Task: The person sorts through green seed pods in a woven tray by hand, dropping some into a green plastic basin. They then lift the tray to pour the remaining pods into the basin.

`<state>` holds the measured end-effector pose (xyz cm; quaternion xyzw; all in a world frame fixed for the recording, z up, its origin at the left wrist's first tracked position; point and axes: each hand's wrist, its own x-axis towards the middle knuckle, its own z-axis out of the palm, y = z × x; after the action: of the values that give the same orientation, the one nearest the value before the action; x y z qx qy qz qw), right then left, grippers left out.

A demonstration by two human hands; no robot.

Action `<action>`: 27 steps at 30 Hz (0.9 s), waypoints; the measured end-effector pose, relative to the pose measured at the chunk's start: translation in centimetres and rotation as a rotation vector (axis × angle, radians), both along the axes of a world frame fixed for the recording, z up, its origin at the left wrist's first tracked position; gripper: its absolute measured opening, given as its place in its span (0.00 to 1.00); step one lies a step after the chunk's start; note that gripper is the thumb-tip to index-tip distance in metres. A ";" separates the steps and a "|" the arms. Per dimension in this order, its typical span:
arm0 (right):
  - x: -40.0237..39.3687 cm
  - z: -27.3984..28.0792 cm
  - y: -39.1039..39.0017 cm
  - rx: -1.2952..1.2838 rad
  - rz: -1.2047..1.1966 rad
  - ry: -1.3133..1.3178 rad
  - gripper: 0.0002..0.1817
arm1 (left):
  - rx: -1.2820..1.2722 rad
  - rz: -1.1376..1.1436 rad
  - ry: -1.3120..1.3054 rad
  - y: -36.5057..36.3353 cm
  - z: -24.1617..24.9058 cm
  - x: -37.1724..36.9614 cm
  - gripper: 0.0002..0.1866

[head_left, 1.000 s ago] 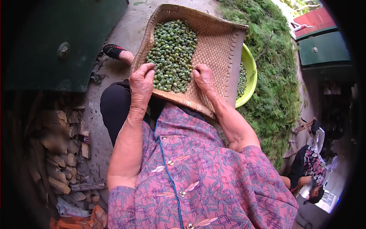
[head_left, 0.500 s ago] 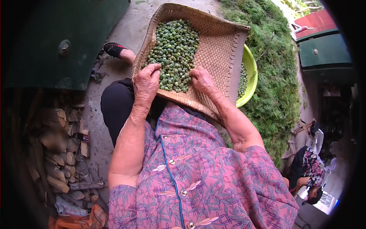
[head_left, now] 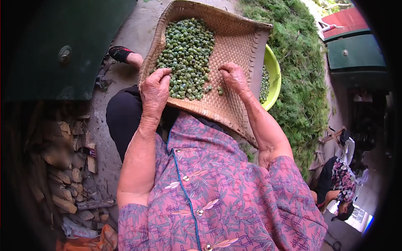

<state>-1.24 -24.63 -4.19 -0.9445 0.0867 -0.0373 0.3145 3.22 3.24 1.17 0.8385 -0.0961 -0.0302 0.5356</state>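
A woven basket tray (head_left: 234, 54) lies tilted across my lap, its flat lip to the right. Small round green fruits (head_left: 186, 54) are heaped along its left side. My left hand (head_left: 155, 90) is at the near left of the heap, thumb and fingers pinched together at its edge; what they hold, if anything, is hidden. Over the bare weave right of the heap is my right hand (head_left: 235, 78), its fingers curled together; I cannot make out anything in them. A few loose fruits (head_left: 220, 90) lie between this hand and the heap.
Beyond the tray's lip stands a yellow-green basin (head_left: 274, 79) with more green fruits. Cut green branches (head_left: 297, 83) cover the ground at right. Split firewood (head_left: 63, 175) is stacked at left under a dark green panel (head_left: 50, 33). Another person (head_left: 341, 184) sits at far right.
My right hand has moved right, away from the heap, and a few fruits now lie apart on the weave. My left hand stays at the heap's near left edge.
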 end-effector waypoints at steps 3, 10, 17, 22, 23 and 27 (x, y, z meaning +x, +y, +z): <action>2.6 -0.8 -0.6 0.052 -0.021 0.062 0.10 | 0.034 -0.004 0.005 -0.1 0.2 -0.1 0.08; 7.9 -3.7 1.4 -0.059 -0.102 -0.135 0.18 | 0.141 -0.007 -0.066 -0.6 0.7 -0.2 0.08; 7.3 -3.7 4.2 0.057 -0.196 0.055 0.18 | 0.193 -0.009 -0.038 -0.9 0.6 0.0 0.07; 3.1 -1.8 4.6 0.065 0.035 0.061 0.17 | 0.201 -0.013 -0.016 -0.9 0.6 0.0 0.08; 2.2 -1.6 4.5 -0.001 0.110 0.065 0.17 | 0.196 -0.024 -0.026 -0.9 0.3 0.0 0.08; -0.7 -0.8 4.5 -0.026 0.286 0.067 0.19 | 0.229 -0.056 -0.014 -0.8 0.0 0.1 0.08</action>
<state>-1.94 -20.16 -5.01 -0.9520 -0.0389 0.0386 0.3012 3.33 2.41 1.17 0.8913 -0.1191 -0.0500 0.4345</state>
